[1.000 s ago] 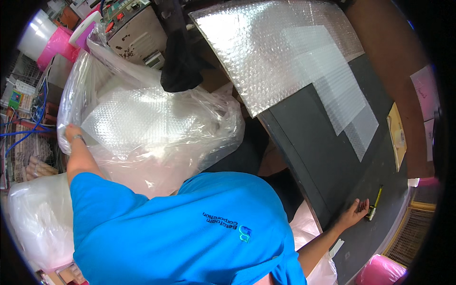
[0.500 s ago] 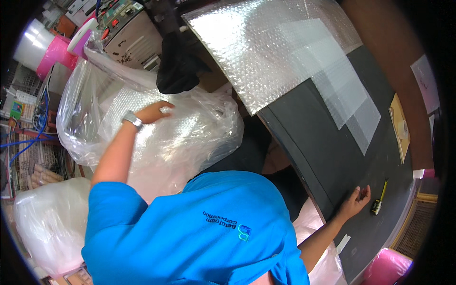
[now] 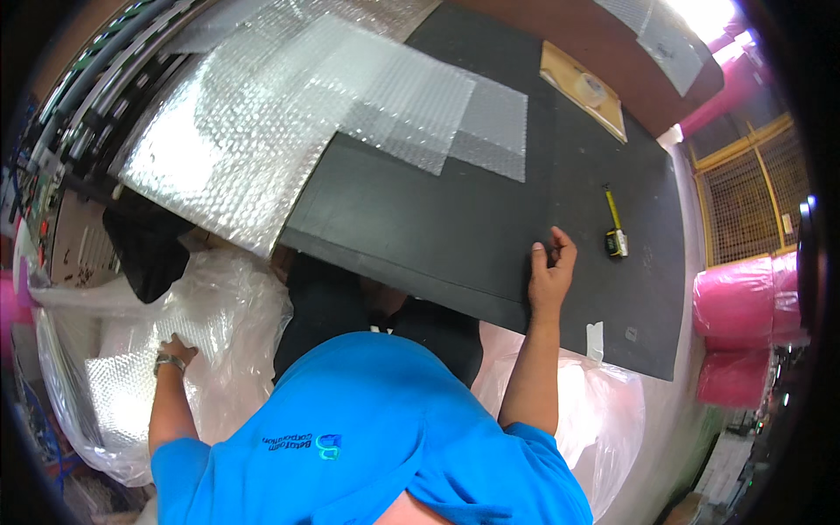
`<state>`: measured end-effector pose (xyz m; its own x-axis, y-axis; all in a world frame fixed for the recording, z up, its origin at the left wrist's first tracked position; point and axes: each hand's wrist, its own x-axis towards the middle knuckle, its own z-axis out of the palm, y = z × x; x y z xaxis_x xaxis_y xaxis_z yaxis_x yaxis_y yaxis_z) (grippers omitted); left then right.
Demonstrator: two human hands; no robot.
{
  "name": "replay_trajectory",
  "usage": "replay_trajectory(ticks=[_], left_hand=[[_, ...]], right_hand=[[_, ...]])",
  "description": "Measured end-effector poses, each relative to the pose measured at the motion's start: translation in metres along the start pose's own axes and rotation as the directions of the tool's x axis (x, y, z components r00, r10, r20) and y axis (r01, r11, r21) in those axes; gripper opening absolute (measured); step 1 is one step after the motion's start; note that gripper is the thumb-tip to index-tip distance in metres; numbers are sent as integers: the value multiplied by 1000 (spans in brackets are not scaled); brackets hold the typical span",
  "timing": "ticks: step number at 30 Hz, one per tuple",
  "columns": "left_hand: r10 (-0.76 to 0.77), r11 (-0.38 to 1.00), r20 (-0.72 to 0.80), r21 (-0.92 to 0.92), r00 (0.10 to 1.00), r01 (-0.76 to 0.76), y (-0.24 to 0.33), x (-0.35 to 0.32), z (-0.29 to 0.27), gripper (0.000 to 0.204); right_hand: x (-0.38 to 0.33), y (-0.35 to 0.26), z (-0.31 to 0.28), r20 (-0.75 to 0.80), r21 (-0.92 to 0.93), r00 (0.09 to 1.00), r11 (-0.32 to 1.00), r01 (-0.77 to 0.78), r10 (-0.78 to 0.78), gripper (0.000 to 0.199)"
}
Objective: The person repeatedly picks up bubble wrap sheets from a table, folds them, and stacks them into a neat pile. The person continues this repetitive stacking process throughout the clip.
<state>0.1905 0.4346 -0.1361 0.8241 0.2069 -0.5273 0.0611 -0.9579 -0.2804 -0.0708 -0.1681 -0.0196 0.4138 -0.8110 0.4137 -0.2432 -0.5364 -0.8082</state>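
Apparently I'm handling the bag (image 3: 249,317): left hand (image 3: 178,352) wide over it, right hand (image 3: 553,273) empty, half-curled, tape measure (image 3: 616,242) beside it; gripping means closing fingers.

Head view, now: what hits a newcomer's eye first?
Probably the bright blue shirt at bottom centre, then the shiny bubble-wrap sheets over the left end of the black tabletop. Next, a yellow tape measure right of the right hand. At lower left, the left hand is at clear plastic.
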Motion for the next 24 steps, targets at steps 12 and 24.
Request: replay_trajectory(ticks=[12,24], left_hand=[[846,486,-99,-265,525,-833,146,-114,-91,22],[-482,584,-867,-424,126,-692,68,-46,-155,40]], right_hand=[[-4,0,-1,31,-89,999,996,30,-27,33],[-1,8,-2,74,-4,997,1000,12,-11,31]])
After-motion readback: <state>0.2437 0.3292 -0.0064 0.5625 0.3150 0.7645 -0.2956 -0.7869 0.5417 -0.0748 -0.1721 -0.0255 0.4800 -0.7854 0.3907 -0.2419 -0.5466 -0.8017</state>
